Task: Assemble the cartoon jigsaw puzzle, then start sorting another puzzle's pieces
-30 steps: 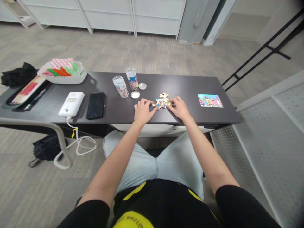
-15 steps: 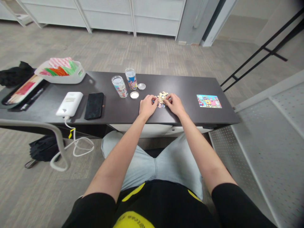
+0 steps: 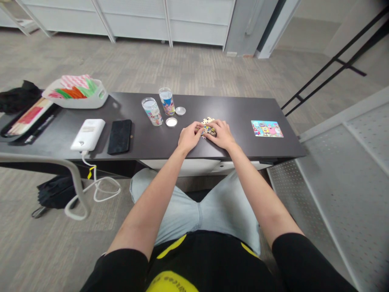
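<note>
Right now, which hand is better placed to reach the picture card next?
Probably the right hand: it is nearer the picture card, while the left hand is across the puzzle pieces.

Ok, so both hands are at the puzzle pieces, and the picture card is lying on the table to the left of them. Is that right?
Not quite: the picture card lies to the right of the puzzle pieces, as the head view shows. The left hand and right hand are indeed at the pieces.
</note>
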`<state>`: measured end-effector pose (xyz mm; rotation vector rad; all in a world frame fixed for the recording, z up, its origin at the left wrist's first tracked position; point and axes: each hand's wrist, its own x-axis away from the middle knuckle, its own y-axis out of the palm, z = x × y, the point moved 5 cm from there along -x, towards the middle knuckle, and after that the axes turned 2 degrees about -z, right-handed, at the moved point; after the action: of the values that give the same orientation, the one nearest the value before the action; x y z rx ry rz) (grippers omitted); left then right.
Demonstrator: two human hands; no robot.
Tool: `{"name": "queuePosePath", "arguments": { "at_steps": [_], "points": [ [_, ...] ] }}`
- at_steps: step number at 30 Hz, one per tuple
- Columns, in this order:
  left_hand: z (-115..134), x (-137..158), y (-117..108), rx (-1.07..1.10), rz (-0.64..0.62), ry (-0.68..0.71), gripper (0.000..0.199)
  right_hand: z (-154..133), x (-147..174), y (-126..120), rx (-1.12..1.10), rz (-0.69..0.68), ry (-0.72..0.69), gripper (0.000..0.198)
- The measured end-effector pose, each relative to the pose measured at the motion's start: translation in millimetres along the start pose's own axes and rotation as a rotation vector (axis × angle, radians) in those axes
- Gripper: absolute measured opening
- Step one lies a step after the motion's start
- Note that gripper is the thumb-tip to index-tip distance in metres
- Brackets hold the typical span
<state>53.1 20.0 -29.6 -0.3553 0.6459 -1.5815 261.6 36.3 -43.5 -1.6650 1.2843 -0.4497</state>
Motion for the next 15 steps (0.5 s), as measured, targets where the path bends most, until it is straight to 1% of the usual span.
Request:
{"name": "queuePosePath", "arguments": {
  "at_steps": [3,5,7,9,11,13,15],
  "points": [
    [3,1,-1,-0.038,0.010,0.014,0.020,0,-1,0,0.028,-0.018,0.002,0.049],
    [5,2,-3,-0.088,0.037,0.014,0.027,0,-2,0,0.036,-0.024,0.004,0.051],
    [7,5,-5,-0.147,0.074,-0.001,0.042,1,-4,1,0.038,-0.030,0.008,0.050],
    [9,7,-5,-0.198,0.092,-0.020,0.058,2,-6,2,0.038,-0.036,0.013,0.044],
    [11,9,-3,-0.233,0.070,-0.026,0.064,5,-7,2,0.040,-0.041,0.018,0.044],
    [13,9,-1,-0.254,0.032,-0.019,0.060,8,-8,1,0.043,-0.041,0.022,0.057],
    [14,10,-1,-0.261,0.007,-0.013,0.051,10,-8,1,0.045,-0.042,0.023,0.079]
  ]
}}
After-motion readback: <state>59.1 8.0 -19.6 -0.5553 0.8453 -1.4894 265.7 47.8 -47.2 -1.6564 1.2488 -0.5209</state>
